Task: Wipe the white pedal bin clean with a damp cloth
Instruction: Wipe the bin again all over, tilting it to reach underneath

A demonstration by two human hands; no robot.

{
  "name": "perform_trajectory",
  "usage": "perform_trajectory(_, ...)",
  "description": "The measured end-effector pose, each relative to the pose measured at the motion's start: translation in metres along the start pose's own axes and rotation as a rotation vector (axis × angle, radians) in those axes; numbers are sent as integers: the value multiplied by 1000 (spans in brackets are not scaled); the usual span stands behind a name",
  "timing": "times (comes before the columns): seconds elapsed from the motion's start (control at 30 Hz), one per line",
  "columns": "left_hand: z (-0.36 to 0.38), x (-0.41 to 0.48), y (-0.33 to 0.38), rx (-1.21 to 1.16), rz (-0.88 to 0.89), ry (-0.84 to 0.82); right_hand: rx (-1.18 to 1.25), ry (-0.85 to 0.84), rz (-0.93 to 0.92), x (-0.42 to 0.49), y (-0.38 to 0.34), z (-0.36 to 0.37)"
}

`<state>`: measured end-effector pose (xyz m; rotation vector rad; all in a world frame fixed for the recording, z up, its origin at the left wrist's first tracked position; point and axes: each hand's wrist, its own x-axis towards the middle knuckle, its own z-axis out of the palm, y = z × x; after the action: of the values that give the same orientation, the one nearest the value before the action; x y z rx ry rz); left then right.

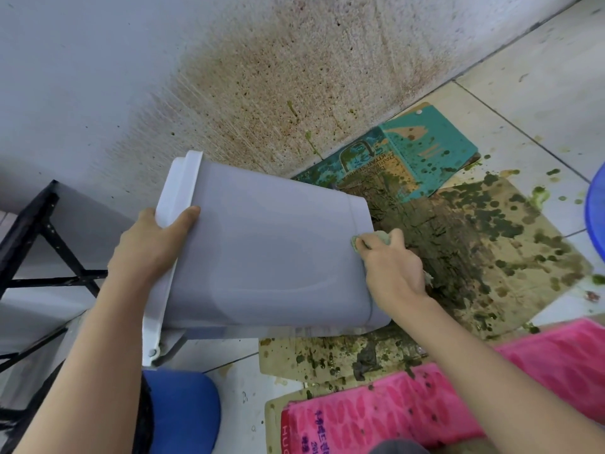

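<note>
The white pedal bin (262,250) is tipped on its side above the floor, its rim to the left and its base to the right. My left hand (154,244) grips the rim, thumb over the outer wall. My right hand (393,263) clutches a small pale green cloth (471,239) and presses it against the bin's lower edge near the base. Most of the cloth is hidden inside my fist.
Cardboard sheets (491,250) smeared with dark green muck lie on the tiled floor under the bin. A teal card (432,149) leans by the stained wall (278,77). A pink mat (425,411) is at front right, a black metal frame (42,231) at left, a blue rim (595,208) at far right.
</note>
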<state>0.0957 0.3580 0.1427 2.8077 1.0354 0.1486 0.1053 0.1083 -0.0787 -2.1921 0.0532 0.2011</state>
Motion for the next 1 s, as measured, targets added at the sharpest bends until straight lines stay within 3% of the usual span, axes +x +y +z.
perform_trajectory(0.17,-3,-8,6,1,-12,-11,-100,-35,-48,-48,13,-7)
perform_trajectory(0.27,-4,-12,10,16,-1,-12,-36,-73,-47,-64,29,-2)
perform_trajectory(0.4,-5,-13,18,42,11,12,168,-18,106,-29,23,-2)
perform_trajectory(0.5,-4,-13,18,45,13,5,171,-35,63,-1,16,-1)
perform_trajectory(0.63,-3,-12,8,0,4,-17,21,-22,-143,39,7,16)
perform_trajectory(0.83,-3,-4,-7,-47,-12,-32,18,11,-72,100,-18,4)
perform_trajectory(0.93,-2,-3,-10,-75,-20,-52,377,108,-135,95,-51,-13)
perform_trajectory(1.0,-6,-1,-10,-161,-19,-100,710,74,-212,68,-84,-19)
